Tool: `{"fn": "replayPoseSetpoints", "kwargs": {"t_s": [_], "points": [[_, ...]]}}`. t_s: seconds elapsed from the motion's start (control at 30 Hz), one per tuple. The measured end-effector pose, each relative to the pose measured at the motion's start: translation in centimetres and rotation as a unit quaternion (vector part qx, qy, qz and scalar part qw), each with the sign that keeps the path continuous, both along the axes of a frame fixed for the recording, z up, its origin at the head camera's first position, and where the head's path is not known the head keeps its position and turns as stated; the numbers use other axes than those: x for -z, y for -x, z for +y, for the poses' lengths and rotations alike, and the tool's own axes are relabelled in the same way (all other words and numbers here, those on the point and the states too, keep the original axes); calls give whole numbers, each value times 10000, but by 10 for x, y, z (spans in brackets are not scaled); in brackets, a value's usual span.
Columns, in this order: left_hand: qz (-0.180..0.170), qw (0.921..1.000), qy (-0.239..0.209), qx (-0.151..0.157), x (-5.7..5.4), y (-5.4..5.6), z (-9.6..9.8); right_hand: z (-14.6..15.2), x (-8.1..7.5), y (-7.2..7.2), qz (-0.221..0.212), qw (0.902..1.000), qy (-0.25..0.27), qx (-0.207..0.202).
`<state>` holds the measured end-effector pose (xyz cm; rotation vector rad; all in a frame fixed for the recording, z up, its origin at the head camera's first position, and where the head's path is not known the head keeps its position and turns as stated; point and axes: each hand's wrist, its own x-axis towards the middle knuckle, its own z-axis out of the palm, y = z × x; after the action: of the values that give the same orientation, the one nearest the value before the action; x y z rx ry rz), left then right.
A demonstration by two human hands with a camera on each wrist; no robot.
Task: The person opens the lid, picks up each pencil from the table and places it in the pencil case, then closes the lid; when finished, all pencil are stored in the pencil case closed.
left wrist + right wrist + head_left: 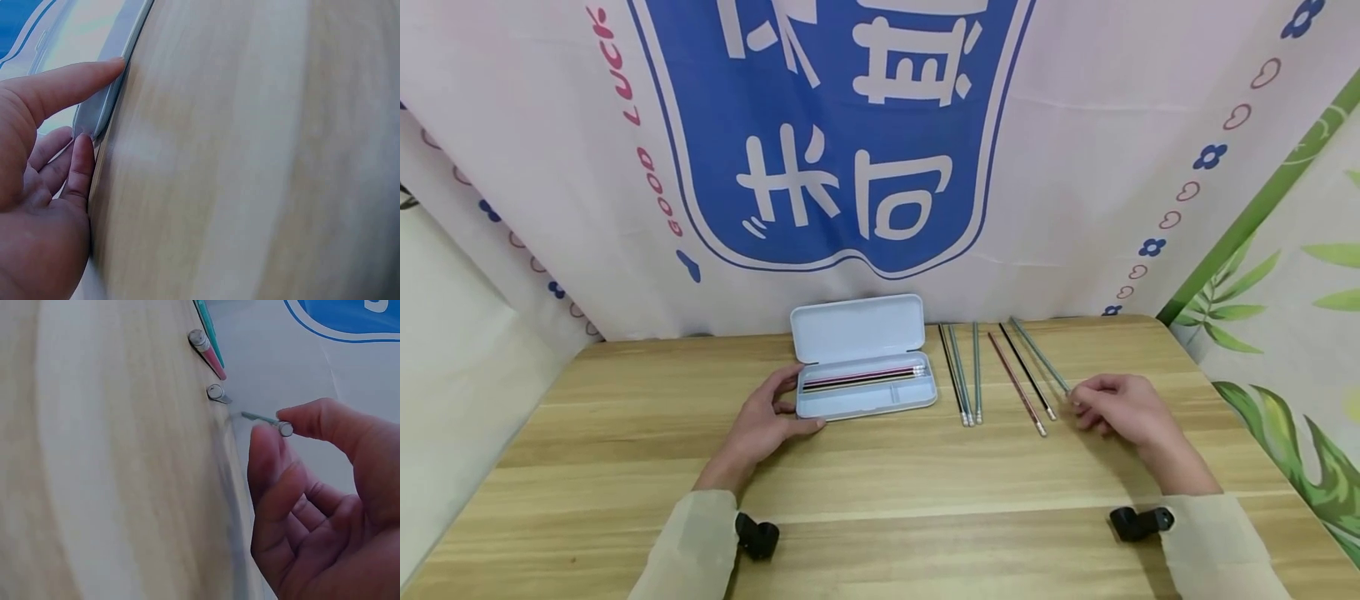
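Observation:
A light blue pencil case (865,407) lies with its lid (857,329) raised, several pencils (857,379) in its long compartment. My left hand (767,419) holds the case's front left corner, thumb on the front edge and fingers at the left end. In the left wrist view that thumb (81,84) touches the case's rim. Between thumb and fingertips my right hand (1123,408) pinches the eraser end of a green pencil (1041,358), which slants away to the back left. In the right wrist view the pinched pencil (285,429) shows its white eraser end.
Right of the case lie a dark pencil (953,375) and two green pencils (977,375). Further right are a red pencil (1017,383) and a black pencil (1028,372). A printed cloth (1075,183) hangs behind the wooden table (925,492).

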<state>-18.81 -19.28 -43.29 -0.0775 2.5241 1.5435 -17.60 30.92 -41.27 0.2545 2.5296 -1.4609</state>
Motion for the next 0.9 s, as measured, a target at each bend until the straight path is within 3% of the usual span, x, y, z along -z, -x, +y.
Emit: {"fn": "replayPoseSetpoints", "kwargs": {"t_s": [0.2,0.47,0.9], "points": [[8,10000,-38,-6,1,-1,0,2,-7,-2,147,9995,275,19],[-8,10000,-57,-20,2,-1,0,1,-24,-4,407,9988,236,135],[-40,10000,-63,-36,2,0,0,-8,-29,-5,544,9979,337,-63]]}}
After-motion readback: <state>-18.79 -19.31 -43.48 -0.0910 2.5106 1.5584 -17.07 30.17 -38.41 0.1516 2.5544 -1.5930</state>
